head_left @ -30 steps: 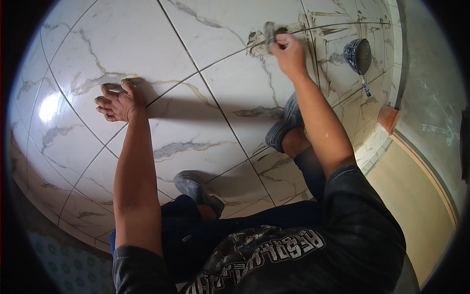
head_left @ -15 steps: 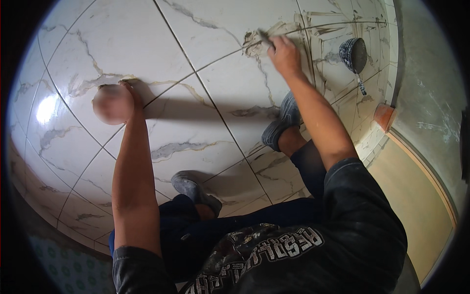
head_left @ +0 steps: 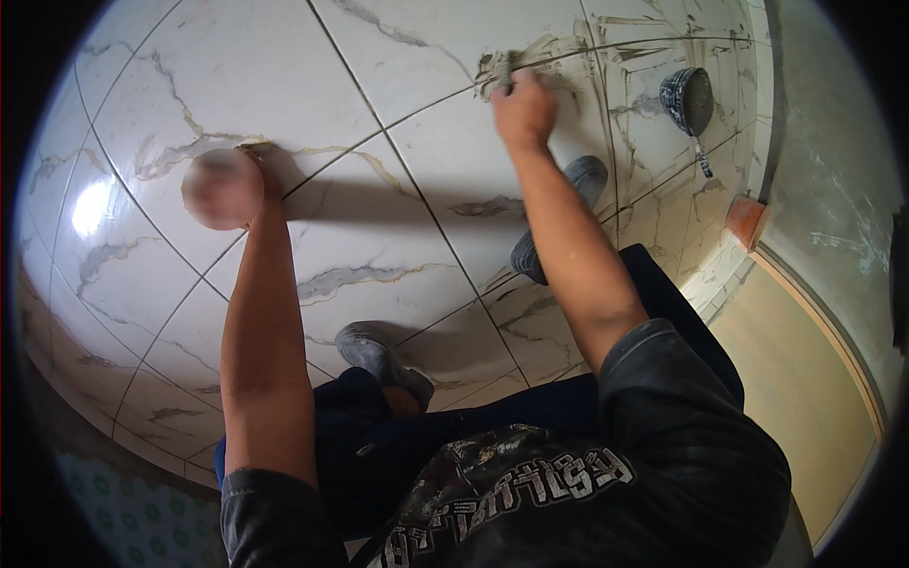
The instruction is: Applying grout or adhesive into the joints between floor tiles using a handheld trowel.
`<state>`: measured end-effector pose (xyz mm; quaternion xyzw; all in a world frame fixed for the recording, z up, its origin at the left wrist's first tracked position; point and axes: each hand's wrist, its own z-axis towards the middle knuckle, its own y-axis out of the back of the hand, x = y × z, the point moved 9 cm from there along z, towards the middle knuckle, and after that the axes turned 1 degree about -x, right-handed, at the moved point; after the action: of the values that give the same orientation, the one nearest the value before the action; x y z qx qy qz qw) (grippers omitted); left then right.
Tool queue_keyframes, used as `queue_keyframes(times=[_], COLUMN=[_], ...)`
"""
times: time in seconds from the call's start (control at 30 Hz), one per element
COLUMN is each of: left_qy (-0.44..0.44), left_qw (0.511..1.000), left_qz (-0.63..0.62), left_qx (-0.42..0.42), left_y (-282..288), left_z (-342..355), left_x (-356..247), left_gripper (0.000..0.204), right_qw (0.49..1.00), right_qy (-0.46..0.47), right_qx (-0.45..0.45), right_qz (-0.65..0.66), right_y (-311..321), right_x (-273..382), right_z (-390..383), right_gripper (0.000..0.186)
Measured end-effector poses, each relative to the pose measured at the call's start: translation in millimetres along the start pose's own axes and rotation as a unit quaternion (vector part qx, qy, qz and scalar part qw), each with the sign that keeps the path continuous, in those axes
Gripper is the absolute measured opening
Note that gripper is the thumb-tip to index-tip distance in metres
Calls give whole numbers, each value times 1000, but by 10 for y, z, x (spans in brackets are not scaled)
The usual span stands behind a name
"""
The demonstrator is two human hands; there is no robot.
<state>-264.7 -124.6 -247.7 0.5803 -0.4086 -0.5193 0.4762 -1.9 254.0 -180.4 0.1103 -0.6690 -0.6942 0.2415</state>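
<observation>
My right hand point(head_left: 527, 112) is closed around a small grey spreader point(head_left: 507, 74), its blade against the tiled floor point(head_left: 417, 170). Beneath and around the blade lies a smear of grey-brown grout point(head_left: 551, 49) along a tile joint. Over on the left, my left hand point(head_left: 271, 180) reaches down to the tiles with the arm straight. A round blurred patch covers most of that hand, so its fingers cannot be made out.
A black bowl with a speckled handle point(head_left: 703, 156) stands on the grout-streaked tiles at right. Beyond it are a grey wall point(head_left: 833, 142), a terracotta-coloured block point(head_left: 746, 222) and a wooden edge strip point(head_left: 824, 341). My grey shoes point(head_left: 379, 355) rest on the floor between my arms.
My right hand and the spreader have moved left, and the spreader has turned more upright. My right knee has swung outward to the right. My left hand stays nearly in place.
</observation>
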Motion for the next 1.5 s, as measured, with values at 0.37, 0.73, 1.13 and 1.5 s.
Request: queue_keyframes(times=[0.37, 0.73, 1.13, 1.5], left_qy=[-8, -6, -4, 2], left_qw=[1000, 1000, 1000, 1000], left_qz=[-12, 6, 15, -8], left_qx=[-2, 10, 9, 9], left_y=[13, -24, 10, 10], left_z=[0, -3, 17, -14], left_x=[-36, -16, -10, -10], left_gripper=[78, 80, 79, 79], right_qw=[970, 882, 944, 995], right_qy=[238, 471, 313, 49], right_qx=[-10, 6, 54, 68], right_qz=[42, -21, 95, 56], right_y=[128, 46, 266, -140], right_x=[263, 519, 221, 199], right_z=[61, -286, -118, -276], right_gripper=[17, 7, 17, 23])
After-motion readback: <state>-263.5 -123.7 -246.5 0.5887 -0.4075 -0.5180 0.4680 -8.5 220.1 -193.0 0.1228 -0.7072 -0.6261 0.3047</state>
